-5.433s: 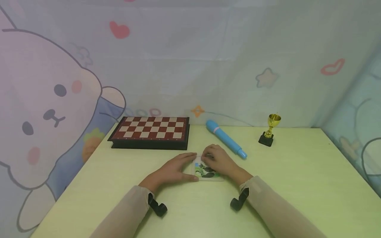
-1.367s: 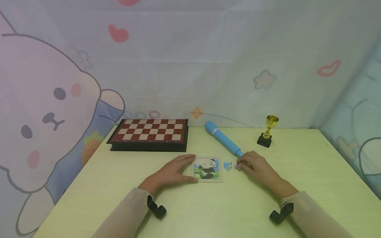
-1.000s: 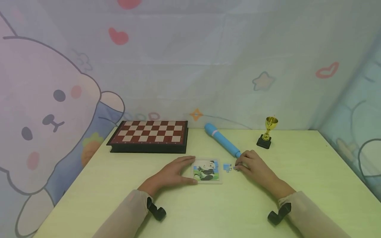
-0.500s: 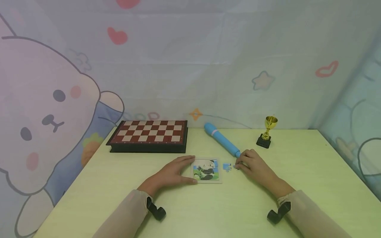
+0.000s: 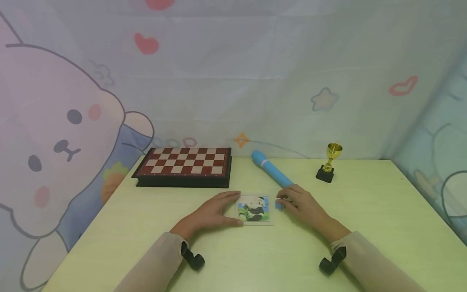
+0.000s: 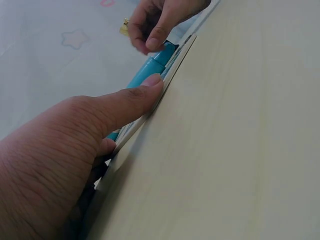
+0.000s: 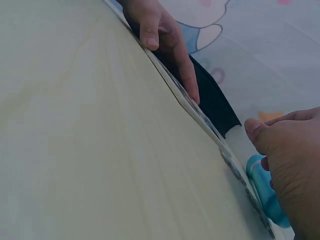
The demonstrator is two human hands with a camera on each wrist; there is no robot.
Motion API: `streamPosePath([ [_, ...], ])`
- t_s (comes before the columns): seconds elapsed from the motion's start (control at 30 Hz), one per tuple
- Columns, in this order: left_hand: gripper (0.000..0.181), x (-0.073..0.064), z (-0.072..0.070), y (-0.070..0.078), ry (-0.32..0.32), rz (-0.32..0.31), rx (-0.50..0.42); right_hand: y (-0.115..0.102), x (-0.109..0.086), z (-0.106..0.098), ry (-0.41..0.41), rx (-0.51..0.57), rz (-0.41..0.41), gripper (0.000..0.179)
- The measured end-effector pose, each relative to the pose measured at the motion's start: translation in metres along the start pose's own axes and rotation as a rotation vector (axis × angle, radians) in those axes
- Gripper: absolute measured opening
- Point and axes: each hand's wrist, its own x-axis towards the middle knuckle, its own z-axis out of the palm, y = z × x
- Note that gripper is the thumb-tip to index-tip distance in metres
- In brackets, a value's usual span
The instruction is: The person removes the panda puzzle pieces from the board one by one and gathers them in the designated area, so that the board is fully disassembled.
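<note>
In the head view a panda jigsaw puzzle [image 5: 253, 211] lies in a pale square frame [image 5: 272, 222] on the table. My left hand [image 5: 209, 211] holds the frame's left side, thumb on the near edge and fingers at the far edge. A blue puzzle piece [image 5: 279, 205] lies just right of the frame. Over it is my right hand [image 5: 300, 205], thumb and fingers curled with tips close together; I cannot tell whether they pinch a piece. The right wrist view shows a strip of loose pieces [image 7: 242, 182] on the table beneath this hand.
A blue microphone-shaped toy [image 5: 271, 167] lies behind the puzzle, its near end hidden by the right hand. A folded chessboard box [image 5: 182, 180] stands at the back left. A small gold trophy cup [image 5: 329, 162] on a black base stands at the back right, before a printed cloth backdrop.
My right hand has gone from over the puzzle to the loose pieces on its right, and in the last half second slid left over the nearer piece. The left hand stays at the frame.
</note>
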Motion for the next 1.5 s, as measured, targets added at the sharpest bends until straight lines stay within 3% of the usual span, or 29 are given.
streamPosePath([
  [0.2, 0.096, 0.001, 0.0, 0.001, 0.002, 0.005, 0.0, -0.015, 0.027, 0.021, -0.051, 0.071, -0.064, 0.018],
  [0.4, 0.097, 0.002, -0.001, 0.001, 0.002, 0.003, 0.002, -0.02, 0.042, 0.03, -0.099, 0.077, -0.049, 0.017],
  [0.67, 0.096, 0.001, -0.001, 0.001, 0.002, -0.005, 0.002, -0.016, 0.039, 0.032, -0.139, 0.032, -0.008, 0.015],
  [1.0, 0.097, 0.0, -0.001, 0.0, -0.004, -0.006, 0.013, -0.011, 0.035, 0.033, -0.159, 0.096, -0.01, 0.012],
  [1.5, 0.097, 0.0, -0.001, 0.002, 0.001, -0.005, 0.011, -0.008, 0.033, 0.036, -0.172, 0.096, 0.001, 0.012],
])
